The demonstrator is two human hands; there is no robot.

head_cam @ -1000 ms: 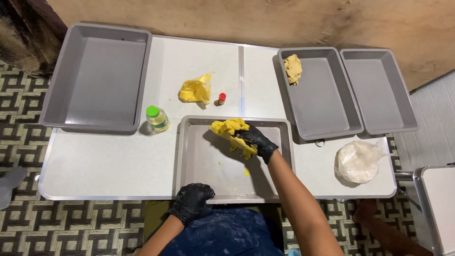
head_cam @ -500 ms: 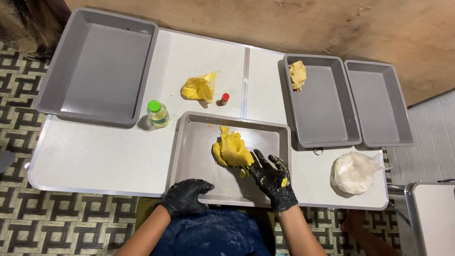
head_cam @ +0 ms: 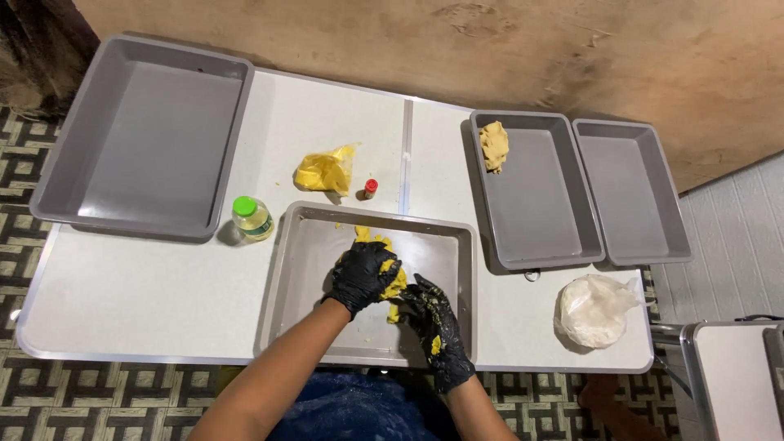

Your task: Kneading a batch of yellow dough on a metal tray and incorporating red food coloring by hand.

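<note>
Both my hands wear black gloves smeared with yellow dough. My left hand [head_cam: 363, 276] is closed over a lump of yellow dough [head_cam: 393, 282] inside the shallow metal tray [head_cam: 302, 269] in front of me. My right hand [head_cam: 434, 322] lies just right of it, fingers spread, touching the dough's lower right side. Small dough crumbs dot the tray floor.
A big grey tray [head_cam: 147, 139] sits at the far left. Two grey trays stand right: one [head_cam: 539, 204] holds a dough piece [head_cam: 493, 145], the other [head_cam: 633, 192] holds nothing. A green-capped bottle [head_cam: 251, 217], yellow bag [head_cam: 325, 170], small red-capped vial [head_cam: 370, 188] and white flour bag [head_cam: 594, 310] lie on the white table [head_cam: 147, 286].
My left hand has come up from the table's near edge into the tray and closed on the dough. My right hand has drawn back from the tray's far side toward me.
</note>
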